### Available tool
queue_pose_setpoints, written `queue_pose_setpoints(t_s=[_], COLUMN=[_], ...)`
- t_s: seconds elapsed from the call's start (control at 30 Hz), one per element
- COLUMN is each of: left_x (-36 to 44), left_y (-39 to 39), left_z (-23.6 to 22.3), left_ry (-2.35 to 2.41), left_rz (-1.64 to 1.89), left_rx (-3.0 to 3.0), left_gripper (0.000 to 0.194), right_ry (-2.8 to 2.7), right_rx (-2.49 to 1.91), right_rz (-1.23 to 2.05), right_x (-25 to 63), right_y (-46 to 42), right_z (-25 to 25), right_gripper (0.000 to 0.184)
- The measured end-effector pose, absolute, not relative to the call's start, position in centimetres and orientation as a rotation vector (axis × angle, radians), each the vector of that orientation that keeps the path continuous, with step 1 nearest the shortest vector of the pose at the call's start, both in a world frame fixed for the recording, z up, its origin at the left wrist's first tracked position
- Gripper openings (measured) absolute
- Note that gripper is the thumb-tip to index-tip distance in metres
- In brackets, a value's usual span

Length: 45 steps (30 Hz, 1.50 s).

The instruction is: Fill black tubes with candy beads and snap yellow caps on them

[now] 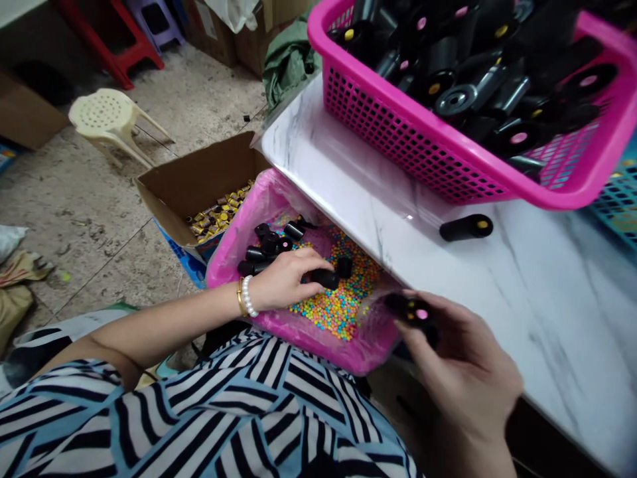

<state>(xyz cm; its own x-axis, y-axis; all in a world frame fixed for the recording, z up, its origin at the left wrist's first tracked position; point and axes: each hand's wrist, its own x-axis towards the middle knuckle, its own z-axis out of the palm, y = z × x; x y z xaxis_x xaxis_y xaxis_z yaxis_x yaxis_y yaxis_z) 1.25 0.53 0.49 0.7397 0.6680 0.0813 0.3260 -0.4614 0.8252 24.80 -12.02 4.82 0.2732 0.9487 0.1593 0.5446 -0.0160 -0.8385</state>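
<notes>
My left hand [286,279], with a pearl bracelet at the wrist, reaches over the pink tub [233,252] and is closed around a black plastic cylinder [324,278]. Small multicoloured beads [331,312] cover the tub's bottom, and several more black cylinders [266,247] lie at its far left. Just past the held cylinder sits a short black piece [344,267]. At the tub's right edge, by the table, my right hand [462,358] is closed on black cylinders [415,313] with pink and yellow ends; motion blurs them, and I cannot tell how many there are.
A pink basket [413,149] heaped with black cylinders stands on the white marbled table [522,299]. One loose cylinder [466,228] lies before it. Left of the tub is a cardboard box [199,172] holding small yellow pieces. A cream stool [107,113] stands on the floor.
</notes>
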Motion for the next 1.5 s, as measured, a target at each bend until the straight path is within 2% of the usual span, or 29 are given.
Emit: queue_pose_setpoints(t_s=[0.13,0.2,0.3,0.37,0.4,0.43,0.5,0.6,0.7,0.83,0.93,1.03,1.17,1.27,1.37,1.5], left_x=[1.5,1.6,1.8,1.9,2.0,2.0,2.2,2.5,2.5,2.2,2.0,1.8,1.4,1.1,1.0,1.3], left_y=[0.2,0.0,-0.1,0.0,0.1,0.1,0.1,-0.3,-0.4,0.3,0.9,1.0,0.5,0.4,0.6,0.7], left_z=[0.4,0.6,0.9,1.0,1.0,1.0,1.0,1.0,1.0,1.3,1.5,1.3,0.8,0.8,0.9,0.3], left_ry=[0.703,0.711,0.791,0.827,0.837,0.841,0.844,0.84,0.817,0.827,0.85,0.825,0.764,0.784,0.882,0.911], left_rz=[0.461,0.416,0.33,0.285,0.272,0.26,0.238,0.183,0.114,0.142,0.176,0.175,0.233,0.351,0.408,0.194], left_rx=[2.086,2.035,1.777,1.594,1.54,1.515,1.513,1.631,1.87,2.086,2.158,2.181,2.196,2.278,2.481,2.723], left_gripper=[0.027,0.027,0.04,0.045,0.044,0.042,0.036,0.029,0.024,0.026,0.023,0.019,0.017,0.017,0.022,0.029], right_ry=[-1.186,-1.171,-1.218,-1.361,-1.492,-1.64,-1.879,-1.94,-2.009,-2.235,-2.255,-2.049,-1.468,-1.038,-0.791,-0.618], right_rx=[-1.944,-2.078,-2.043,-1.942,-1.904,-1.87,-1.768,-1.638,-1.631,-1.58,-1.489,-1.528,-1.646,-1.565,-1.511,-1.406], right_rz=[0.164,0.099,-0.099,-0.299,-0.3,-0.207,0.203,0.613,0.611,0.517,0.702,1.005,1.475,1.775,1.834,1.851], right_x=[27.8,29.2,29.4,27.8,26.6,25.3,22.8,20.4,20.1,20.6,20.8,21.4,22.8,23.6,24.0,23.8], right_y=[-9.6,-8.4,-7.9,-8.7,-9.3,-9.9,-10.8,-11.1,-10.9,-10.9,-10.9,-10.6,-10.0,-10.1,-10.4,-10.2], right_z=[5.8,6.0,6.4,6.4,6.2,5.8,4.4,1.4,-1.1,-2.8,-3.4,-3.2,-1.3,0.1,0.2,-0.3], right_gripper=[0.044,0.051,0.067,0.065,0.06,0.055,0.047,0.036,0.033,0.029,0.024,0.023,0.034,0.042,0.045,0.042])
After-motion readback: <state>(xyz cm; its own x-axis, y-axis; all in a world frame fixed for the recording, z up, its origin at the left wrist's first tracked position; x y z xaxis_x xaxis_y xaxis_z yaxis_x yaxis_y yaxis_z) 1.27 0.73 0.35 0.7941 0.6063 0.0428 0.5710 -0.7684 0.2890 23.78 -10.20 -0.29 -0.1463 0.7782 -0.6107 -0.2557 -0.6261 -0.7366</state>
